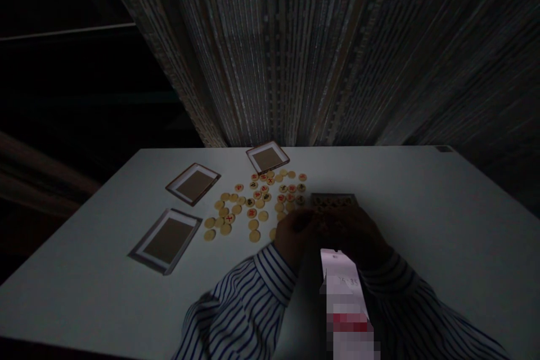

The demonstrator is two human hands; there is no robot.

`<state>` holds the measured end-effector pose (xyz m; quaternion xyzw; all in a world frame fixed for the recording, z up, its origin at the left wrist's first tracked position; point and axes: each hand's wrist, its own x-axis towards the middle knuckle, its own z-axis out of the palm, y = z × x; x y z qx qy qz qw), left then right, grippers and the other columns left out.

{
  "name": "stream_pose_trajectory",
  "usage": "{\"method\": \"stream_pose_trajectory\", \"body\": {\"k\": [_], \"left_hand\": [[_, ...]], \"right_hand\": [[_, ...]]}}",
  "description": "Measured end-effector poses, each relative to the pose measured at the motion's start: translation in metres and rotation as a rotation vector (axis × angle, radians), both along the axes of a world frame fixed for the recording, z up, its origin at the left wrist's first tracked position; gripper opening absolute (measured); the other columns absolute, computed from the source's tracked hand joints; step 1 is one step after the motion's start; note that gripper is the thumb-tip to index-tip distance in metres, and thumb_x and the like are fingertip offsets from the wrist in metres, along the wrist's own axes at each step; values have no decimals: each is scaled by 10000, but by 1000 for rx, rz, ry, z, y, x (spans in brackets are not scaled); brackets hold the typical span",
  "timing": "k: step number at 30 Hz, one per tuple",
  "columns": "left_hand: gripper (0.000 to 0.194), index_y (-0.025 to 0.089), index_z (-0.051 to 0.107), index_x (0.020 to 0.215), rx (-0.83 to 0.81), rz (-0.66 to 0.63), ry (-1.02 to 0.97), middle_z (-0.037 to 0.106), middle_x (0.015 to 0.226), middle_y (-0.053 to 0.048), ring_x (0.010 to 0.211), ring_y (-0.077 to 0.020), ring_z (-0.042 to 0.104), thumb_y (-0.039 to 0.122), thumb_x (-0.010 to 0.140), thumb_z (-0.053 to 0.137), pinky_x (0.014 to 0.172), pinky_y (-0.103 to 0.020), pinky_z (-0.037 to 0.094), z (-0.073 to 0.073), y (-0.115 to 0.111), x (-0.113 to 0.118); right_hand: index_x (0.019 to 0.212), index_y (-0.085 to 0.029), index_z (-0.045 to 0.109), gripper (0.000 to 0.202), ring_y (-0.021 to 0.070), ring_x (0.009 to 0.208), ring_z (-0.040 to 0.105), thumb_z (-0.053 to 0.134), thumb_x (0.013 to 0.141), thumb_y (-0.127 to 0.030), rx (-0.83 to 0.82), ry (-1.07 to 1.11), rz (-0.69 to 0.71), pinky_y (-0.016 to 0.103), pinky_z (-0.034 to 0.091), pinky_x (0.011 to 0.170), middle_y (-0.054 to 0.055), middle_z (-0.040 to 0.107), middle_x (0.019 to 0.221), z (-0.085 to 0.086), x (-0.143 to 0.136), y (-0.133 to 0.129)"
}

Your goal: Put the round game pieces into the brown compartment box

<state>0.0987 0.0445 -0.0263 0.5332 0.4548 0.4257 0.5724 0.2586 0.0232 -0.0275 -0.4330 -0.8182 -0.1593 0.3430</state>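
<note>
My left hand [295, 233] and my right hand [360, 236] meet over the near part of a dark shallow box [333, 196] holding rows of round pieces. The fingers of my left hand curl inward at the box; what they hold, if anything, is hidden in shadow. My right hand's fingers are too dark to make out. To the left of the box lie many loose round Chinese chess pieces [252, 213]. Some show red or dark characters, others a plain pale face. Below my hands is a phone [343, 278] with a lit screen.
Three flat rectangular frame-like trays lie on the white table [426, 219]: one at the back [280, 149], another at the left [172, 192], a third nearer [147, 263]. Behind the table hangs a striped curtain [287, 56]. The room is dim.
</note>
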Motion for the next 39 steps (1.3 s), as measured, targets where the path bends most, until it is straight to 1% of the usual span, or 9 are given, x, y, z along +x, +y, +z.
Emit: {"method": "stream_pose_trajectory", "body": {"k": [3,6,13,18,21,25,28,34,39], "left_hand": [[193,147,675,880,-4,-23,-1,723,857,-61,798,-175,673,178,696,630,746,-284,547,2,-1,0],[203,154,676,898,1,-43,-8,719,893,-62,825,-176,670,188,705,622,768,-284,541,2,-1,-1],[199,139,663,863,-26,-20,-50,719,835,-71,783,-183,672,226,684,650,734,-292,545,1,0,0],[197,165,682,875,-20,-60,-76,720,861,-61,815,-190,668,269,715,634,760,-306,540,3,-2,0],[197,178,691,878,2,-57,-69,719,877,-60,833,-193,664,282,722,631,774,-311,536,4,-2,0],[207,182,691,892,30,-71,-19,720,879,-57,828,-192,664,295,735,618,766,-312,537,6,-1,0],[196,172,687,859,33,-57,-10,722,827,-48,784,-182,666,295,720,625,723,-290,541,7,-1,0],[149,168,687,797,41,-33,41,718,797,-39,757,-163,656,243,746,568,696,-260,529,6,0,-1],[170,172,690,817,74,-33,73,718,781,-33,736,-159,649,234,758,543,673,-255,526,5,0,-2]], "right_hand": [[943,-167,620,156,191,781,626,493,854,-178,-20,27,22,354,508,691,84,686,836,0,-1,0],[942,-177,612,158,190,785,623,476,862,-188,-38,9,31,360,504,689,78,683,837,-1,-1,0],[1048,-184,587,232,202,844,622,498,838,-146,-59,37,66,377,508,714,86,681,919,-3,0,0],[1145,-182,542,310,218,901,613,504,838,-176,-93,86,67,407,512,742,104,669,979,-3,0,-1],[1159,-172,527,324,213,892,615,505,836,-169,-83,95,71,402,516,736,112,667,976,-1,-1,-1],[1127,-168,546,294,214,867,620,500,836,-157,-59,79,62,396,516,715,111,673,946,-1,-2,-1],[1081,-191,568,257,202,830,624,518,831,-171,-52,98,49,377,514,702,90,678,914,-1,-2,-1],[972,-181,595,158,201,794,621,534,829,-208,-13,115,20,371,511,696,82,679,848,3,-4,-1],[909,-223,616,119,181,758,615,520,842,-245,-17,129,-7,351,494,691,42,674,795,4,-4,-2]]}}
